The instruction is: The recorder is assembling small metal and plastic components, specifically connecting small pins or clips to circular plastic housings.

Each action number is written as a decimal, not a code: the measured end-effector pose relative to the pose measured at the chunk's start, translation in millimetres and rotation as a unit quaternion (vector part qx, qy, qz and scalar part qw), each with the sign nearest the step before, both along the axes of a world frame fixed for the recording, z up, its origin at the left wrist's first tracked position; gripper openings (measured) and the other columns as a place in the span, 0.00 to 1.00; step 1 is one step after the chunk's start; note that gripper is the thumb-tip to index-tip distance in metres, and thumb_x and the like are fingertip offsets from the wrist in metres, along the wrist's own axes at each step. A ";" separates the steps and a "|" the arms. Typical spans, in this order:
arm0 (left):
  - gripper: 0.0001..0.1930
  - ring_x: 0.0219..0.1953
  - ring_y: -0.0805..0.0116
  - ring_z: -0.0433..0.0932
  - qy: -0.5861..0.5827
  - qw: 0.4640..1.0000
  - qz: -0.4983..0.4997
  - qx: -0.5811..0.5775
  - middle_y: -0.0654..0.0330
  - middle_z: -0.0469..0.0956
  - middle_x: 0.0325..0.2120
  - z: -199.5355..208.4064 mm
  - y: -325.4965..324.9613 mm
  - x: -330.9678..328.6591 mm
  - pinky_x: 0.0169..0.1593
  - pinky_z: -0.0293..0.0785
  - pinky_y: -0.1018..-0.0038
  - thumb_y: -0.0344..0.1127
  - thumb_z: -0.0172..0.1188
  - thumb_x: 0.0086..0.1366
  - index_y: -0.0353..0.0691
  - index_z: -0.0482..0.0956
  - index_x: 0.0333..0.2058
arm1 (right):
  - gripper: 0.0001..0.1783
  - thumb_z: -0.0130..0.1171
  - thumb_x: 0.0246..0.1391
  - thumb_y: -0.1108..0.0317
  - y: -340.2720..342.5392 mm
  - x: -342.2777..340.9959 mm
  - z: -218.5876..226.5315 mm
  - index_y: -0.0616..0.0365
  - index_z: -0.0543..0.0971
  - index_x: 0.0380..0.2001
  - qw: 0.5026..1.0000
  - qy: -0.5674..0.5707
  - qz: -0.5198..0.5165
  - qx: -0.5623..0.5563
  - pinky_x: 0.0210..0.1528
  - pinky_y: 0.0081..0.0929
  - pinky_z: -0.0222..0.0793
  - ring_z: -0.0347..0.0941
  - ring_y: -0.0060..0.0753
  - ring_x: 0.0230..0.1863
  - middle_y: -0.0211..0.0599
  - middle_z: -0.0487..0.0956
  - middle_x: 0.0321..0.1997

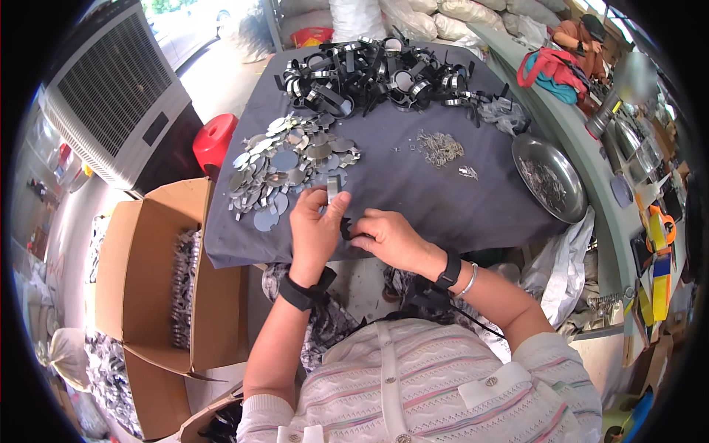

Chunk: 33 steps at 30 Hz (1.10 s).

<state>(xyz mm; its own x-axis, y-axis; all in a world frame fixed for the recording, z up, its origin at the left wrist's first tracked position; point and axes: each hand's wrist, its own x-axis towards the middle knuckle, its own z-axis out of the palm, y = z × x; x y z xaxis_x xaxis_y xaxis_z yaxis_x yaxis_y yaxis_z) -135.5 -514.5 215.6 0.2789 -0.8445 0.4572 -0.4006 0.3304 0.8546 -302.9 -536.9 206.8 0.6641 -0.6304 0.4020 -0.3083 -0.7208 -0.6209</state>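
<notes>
My left hand (313, 230) is closed near the front edge of the cloth-covered table, with a small shiny metal piece (333, 187) standing up between thumb and fingers. Close beside it, the fingers of my right hand (393, 238) pinch a small black part (346, 228). Whether the metal piece and the black part are joined is hidden by my fingers. Just beyond my left hand lies a heap of flat silver metal plates (284, 159). Farther right is a small pile of thin metal pins (442, 149).
Black fittings with metal rings (384, 74) are heaped along the table's far side. A round metal tray (550, 177) with small parts sits at the right edge. To the left stand an open cardboard box (151, 273), a red stool (215, 140) and an air cooler (111, 96). A person (583, 44) works far right.
</notes>
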 end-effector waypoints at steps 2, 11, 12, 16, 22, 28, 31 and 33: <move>0.17 0.27 0.61 0.72 -0.010 1.000 0.009 0.020 0.52 0.76 0.28 -0.7 -0.2 -11.6 0.33 0.69 0.70 0.41 0.65 0.58 0.29 0.75 0.26 | 0.06 0.64 0.45 0.71 0.6 -0.1 -2.2 0.59 0.78 0.28 1.000 0.016 -0.018 -0.017 0.33 0.38 0.69 0.73 0.45 0.30 0.39 0.73 0.28; 0.19 0.23 0.59 0.71 -0.051 0.993 0.086 0.055 0.52 0.74 0.22 -18.0 -18.0 -10.3 0.29 0.68 0.66 0.44 0.65 0.58 0.31 0.75 0.25 | 0.09 0.62 0.47 0.66 -1.0 1.0 -12.5 0.58 0.74 0.22 0.962 0.164 -0.072 -0.207 0.28 0.39 0.70 0.74 0.47 0.27 0.40 0.70 0.26; 0.16 0.23 0.68 0.70 0.043 0.996 0.050 0.063 0.57 0.74 0.23 -17.3 -17.6 -12.5 0.27 0.67 0.73 0.42 0.63 0.61 0.32 0.75 0.33 | 0.09 0.62 0.47 0.66 -4.1 -1.4 -10.4 0.58 0.73 0.22 0.973 0.119 -0.090 -0.179 0.28 0.40 0.70 0.74 0.47 0.27 0.40 0.70 0.26; 0.23 0.23 0.79 0.72 0.133 0.978 -0.005 0.158 0.62 0.77 0.27 -15.7 -13.6 -18.0 0.21 0.67 0.83 0.38 0.59 0.64 0.37 0.66 0.55 | 0.07 0.61 0.50 0.69 -33.6 -11.1 -11.1 0.61 0.76 0.29 0.981 -0.103 -0.124 0.104 0.23 0.31 0.64 0.67 0.30 0.18 0.37 0.71 0.19; 0.27 0.25 0.82 0.69 0.229 0.960 -0.122 0.106 0.64 0.75 0.28 -47.1 -35.9 -22.5 0.25 0.65 0.84 0.30 0.59 0.62 0.37 0.62 0.59 | 0.09 0.58 0.54 0.69 -63.0 -9.0 -20.6 0.63 0.78 0.25 0.868 -0.151 0.007 0.473 0.23 0.21 0.63 0.66 0.16 0.21 0.23 0.73 0.18; 0.25 0.24 0.84 0.66 0.196 0.972 -0.096 0.086 0.69 0.71 0.24 -54.1 -37.3 -23.6 0.24 0.61 0.84 0.29 0.59 0.61 0.35 0.67 0.56 | 0.07 0.59 0.48 0.73 -134.8 -12.2 -0.4 0.58 0.80 0.33 0.990 -0.011 -0.134 -0.039 0.36 0.32 0.72 0.77 0.38 0.30 0.38 0.80 0.30; 0.26 0.25 0.84 0.66 0.194 0.975 -0.073 0.082 0.69 0.72 0.24 -54.1 -36.2 -26.7 0.27 0.63 0.84 0.28 0.61 0.60 0.34 0.66 0.56 | 0.11 0.60 0.46 0.74 -157.5 5.2 -0.4 0.54 0.80 0.36 0.979 0.075 -0.113 -0.153 0.37 0.41 0.71 0.75 0.50 0.34 0.42 0.77 0.33; 0.26 0.26 0.83 0.67 0.185 0.978 -0.069 0.073 0.69 0.72 0.24 -54.0 -36.8 -28.4 0.30 0.64 0.84 0.27 0.61 0.59 0.33 0.66 0.56 | 0.11 0.60 0.47 0.73 -170.9 13.9 -9.0 0.54 0.79 0.37 0.975 0.113 -0.096 -0.167 0.37 0.40 0.70 0.75 0.49 0.35 0.40 0.77 0.33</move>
